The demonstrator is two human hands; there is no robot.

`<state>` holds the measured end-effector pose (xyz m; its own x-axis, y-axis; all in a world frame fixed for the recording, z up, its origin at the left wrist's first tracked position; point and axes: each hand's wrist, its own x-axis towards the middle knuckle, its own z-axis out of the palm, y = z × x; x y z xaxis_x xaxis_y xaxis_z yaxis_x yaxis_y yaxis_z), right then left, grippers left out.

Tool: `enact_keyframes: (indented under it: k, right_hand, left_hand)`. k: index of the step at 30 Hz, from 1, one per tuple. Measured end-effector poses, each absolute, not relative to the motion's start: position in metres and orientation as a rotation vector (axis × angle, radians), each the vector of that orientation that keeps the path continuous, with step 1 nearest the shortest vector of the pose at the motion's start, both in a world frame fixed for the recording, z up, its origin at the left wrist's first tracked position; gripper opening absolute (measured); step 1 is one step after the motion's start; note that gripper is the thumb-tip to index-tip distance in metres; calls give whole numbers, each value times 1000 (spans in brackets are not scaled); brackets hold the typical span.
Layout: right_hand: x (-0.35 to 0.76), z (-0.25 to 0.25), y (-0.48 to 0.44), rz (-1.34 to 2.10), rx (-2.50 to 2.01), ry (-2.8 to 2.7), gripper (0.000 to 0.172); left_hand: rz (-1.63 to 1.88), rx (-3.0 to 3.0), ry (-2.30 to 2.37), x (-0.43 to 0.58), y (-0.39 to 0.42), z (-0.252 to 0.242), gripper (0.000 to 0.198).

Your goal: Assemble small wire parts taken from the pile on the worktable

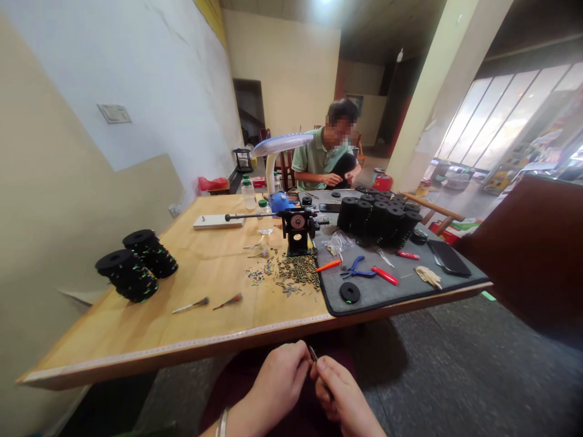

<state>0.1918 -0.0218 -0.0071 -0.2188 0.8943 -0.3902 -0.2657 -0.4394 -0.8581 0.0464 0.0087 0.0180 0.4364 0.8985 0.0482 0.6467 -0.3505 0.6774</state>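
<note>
In front of the table's near edge, over my lap, my left hand (283, 371) and my right hand (340, 388) come close together. The right one is closed around a slim dark tool (312, 353); its tip points up toward the left fingertips, and its kind cannot be made out. The left fingers are pinched, and whatever they hold is too small or hidden. Straight ahead on the table, a pile of small striped metallic pieces (298, 270) lies at the foot of a black hand-cranked winder (297, 229).
Black foam spools (136, 273) stand at left on the wooden table (218, 328). A grey mat (387, 297) carries blue pliers (359, 268), a red-handled tool (385, 275), a foam ring (350, 292) and several stacked spools (380, 218). Across sits another person (314, 161), beyond a lamp (282, 143).
</note>
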Motion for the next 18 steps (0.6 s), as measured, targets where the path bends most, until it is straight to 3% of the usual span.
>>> enact_keyframes:
  k: [18]
  right_hand:
    - [193,-11,-22,1771,-1175,-851,52]
  left_hand:
    - [560,2130,1321,46,10,16,18]
